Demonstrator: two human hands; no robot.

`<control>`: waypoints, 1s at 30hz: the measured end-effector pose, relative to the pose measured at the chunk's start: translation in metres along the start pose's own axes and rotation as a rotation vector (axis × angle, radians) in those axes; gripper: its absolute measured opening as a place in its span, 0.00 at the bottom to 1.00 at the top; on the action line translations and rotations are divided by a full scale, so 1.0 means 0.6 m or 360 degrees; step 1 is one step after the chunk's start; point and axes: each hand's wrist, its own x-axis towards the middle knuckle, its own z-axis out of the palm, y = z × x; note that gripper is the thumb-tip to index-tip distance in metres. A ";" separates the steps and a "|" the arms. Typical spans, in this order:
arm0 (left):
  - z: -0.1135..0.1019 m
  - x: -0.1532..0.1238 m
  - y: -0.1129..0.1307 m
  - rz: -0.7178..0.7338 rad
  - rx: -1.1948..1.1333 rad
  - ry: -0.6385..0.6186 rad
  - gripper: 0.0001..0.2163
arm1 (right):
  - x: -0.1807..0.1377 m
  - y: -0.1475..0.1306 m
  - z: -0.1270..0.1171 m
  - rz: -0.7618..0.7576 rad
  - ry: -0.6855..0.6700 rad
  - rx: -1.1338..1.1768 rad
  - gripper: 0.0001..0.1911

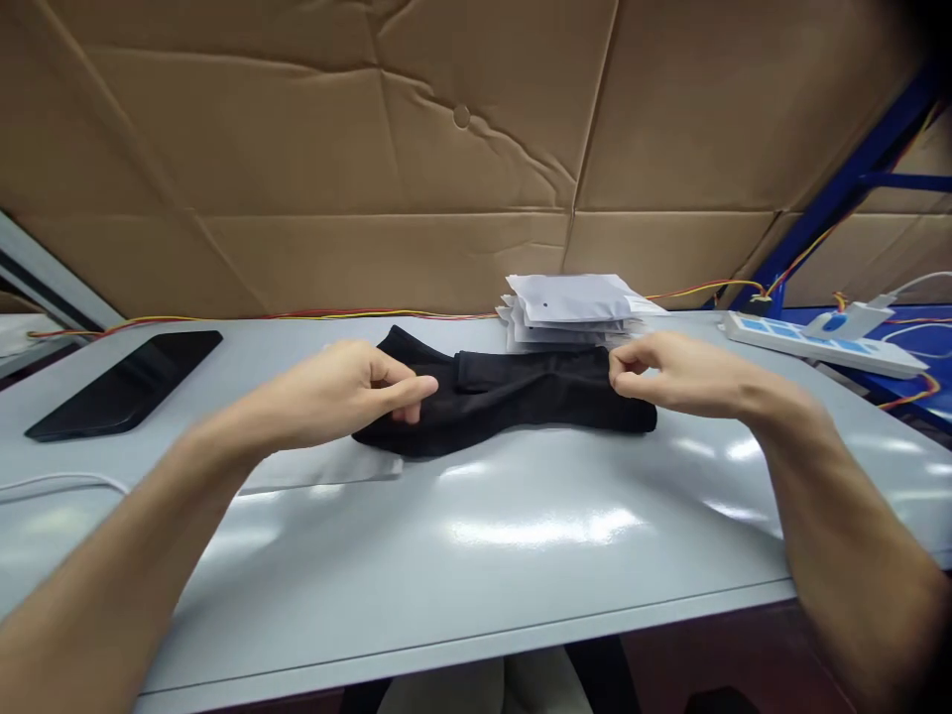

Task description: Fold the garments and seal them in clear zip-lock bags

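Observation:
A black garment (521, 397), folded long and narrow, lies across the middle of the table. It looks like thin cloth; its exact kind is hard to tell. My right hand (669, 372) pinches the upper corner at the garment's right end between thumb and forefinger. Over the left part of the cloth is my left hand (372, 387), with its thumb pressed to curled fingers; whether cloth is caught between them is hidden. A flat white sheet or bag (327, 468) pokes out beneath the left hand and the garment's left end.
Behind the garment sits a stack of white packets (572, 302). A dark tablet or phone (134, 382) lies at the left, near a white cable (66, 478). At the right is a power strip (818, 342) with a plug. Cardboard (334, 149) rises behind the table (483, 575).

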 end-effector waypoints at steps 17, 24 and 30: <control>0.072 0.032 0.011 0.0282 0.0357 0.0205 0.22 | 0.040 0.000 0.052 -0.0188 0.0299 -0.0237 0.11; 0.064 0.024 0.026 0.0226 0.0442 0.0152 0.20 | 0.036 0.003 0.059 -0.0233 0.0123 -0.0163 0.15; 0.065 0.022 0.022 0.0299 0.0553 0.0076 0.17 | 0.031 -0.002 0.056 -0.0351 0.0022 -0.0122 0.12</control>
